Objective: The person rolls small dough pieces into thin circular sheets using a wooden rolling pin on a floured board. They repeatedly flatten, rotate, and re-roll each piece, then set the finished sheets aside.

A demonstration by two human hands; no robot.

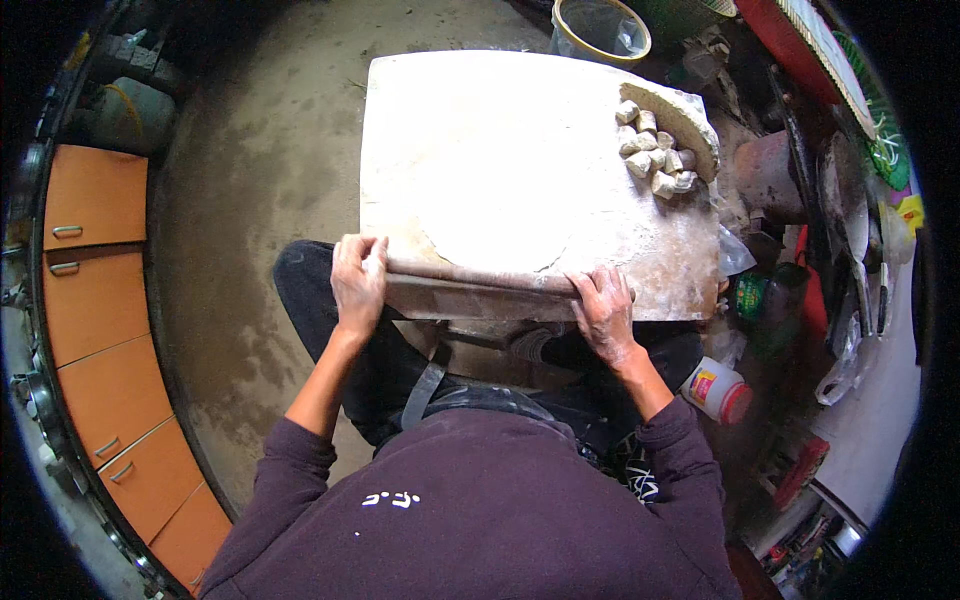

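Observation:
A long wooden rolling pin (480,276) lies along the near edge of a floured board (675,277). My left hand (360,281) is closed around its left end. Toward its right end, my right hand (606,311) grips it, fingers over the top and a short tip showing beyond them. Just past the pin is the rounded near edge of a thin sheet of dough (495,244); glare hides its far outline. Several small cut pieces of dough (649,142) sit heaped at the board's far right, beside a curved strip of dough (679,120). Flour whitens both hands.
Beyond the board stands a bin (600,30) with a pale rim. At right are a plastic jar with a red lid (716,390), a dark bottle with a green label (769,292) and a clear plastic bag (735,251). Orange cabinets (101,300) line the left side.

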